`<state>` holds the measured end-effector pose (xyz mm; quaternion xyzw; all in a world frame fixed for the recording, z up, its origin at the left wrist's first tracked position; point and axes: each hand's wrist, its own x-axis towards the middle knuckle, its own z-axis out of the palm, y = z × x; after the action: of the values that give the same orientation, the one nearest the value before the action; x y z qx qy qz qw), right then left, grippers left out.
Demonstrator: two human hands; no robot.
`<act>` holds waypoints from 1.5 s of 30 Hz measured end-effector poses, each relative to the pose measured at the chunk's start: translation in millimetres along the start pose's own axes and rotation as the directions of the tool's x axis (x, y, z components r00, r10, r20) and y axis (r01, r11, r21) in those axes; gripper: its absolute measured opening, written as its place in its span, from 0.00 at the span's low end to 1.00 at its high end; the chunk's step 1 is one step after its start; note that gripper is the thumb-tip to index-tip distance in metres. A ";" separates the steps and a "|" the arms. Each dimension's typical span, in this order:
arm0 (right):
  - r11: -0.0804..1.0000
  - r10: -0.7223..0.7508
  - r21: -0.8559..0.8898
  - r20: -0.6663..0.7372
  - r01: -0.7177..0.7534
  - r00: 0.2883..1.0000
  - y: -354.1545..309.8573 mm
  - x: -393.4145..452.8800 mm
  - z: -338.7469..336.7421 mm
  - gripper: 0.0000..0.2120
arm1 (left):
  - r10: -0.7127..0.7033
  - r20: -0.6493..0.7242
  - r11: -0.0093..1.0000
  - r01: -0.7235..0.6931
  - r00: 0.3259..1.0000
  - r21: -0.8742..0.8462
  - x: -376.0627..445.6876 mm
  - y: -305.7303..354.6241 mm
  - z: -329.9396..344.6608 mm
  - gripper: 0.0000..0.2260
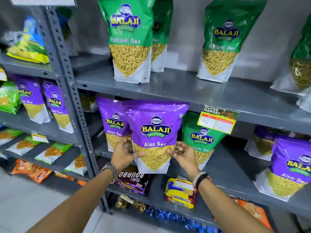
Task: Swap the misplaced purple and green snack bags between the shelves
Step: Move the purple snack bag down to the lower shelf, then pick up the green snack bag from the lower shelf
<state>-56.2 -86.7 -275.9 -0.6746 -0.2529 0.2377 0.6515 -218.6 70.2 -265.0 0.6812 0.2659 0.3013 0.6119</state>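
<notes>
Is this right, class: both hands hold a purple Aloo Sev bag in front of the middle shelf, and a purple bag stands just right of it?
Not quite. The head view shows the left hand and right hand holding the purple Aloo Sev bag, but the bag just right of it is a green Ratlami Sev bag.

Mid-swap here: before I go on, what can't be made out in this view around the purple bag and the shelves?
- Head view: the purple Aloo Sev bag held by the left hand and right hand covers part of the purple bag behind it.
- Green bag on that shelf: left edge hidden.
- Price tag: print too blurred.
- Far-right green bag: cut off by the frame edge.
</notes>
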 end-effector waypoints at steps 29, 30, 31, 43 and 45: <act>0.963 0.233 -0.081 -0.240 -0.258 0.943 93.6 67.3 -5.1 0.17 | -0.457 -0.081 0.880 0.437 0.886 -0.184 94.4 -119.9 55.5 0.12; 0.950 0.254 -0.118 -0.239 -0.288 0.937 98.9 58.9 -13.4 0.16 | -0.543 0.004 0.819 0.530 0.840 -0.222 89.0 -121.9 57.1 0.12; 0.937 0.270 -0.155 -0.248 -0.313 0.930 104.3 50.1 -23.6 0.14 | -0.609 0.107 0.759 0.616 0.786 -0.209 81.7 -125.5 63.5 0.13; 0.883 0.283 -0.163 -0.562 -0.440 0.777 92.5 21.6 -133.4 0.27 | -0.419 0.350 0.904 0.421 0.838 0.073 71.0 -85.2 184.5 0.19; 0.900 0.276 -0.164 -0.504 -0.404 0.819 86.2 32.6 -140.7 0.34 | -0.339 0.369 0.941 0.322 0.865 0.109 76.3 -80.0 195.8 0.19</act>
<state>62.8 -174.3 -356.4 -0.8264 0.0084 0.1451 0.5440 -22.4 2.8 -351.6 0.6844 0.2604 0.0475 0.6794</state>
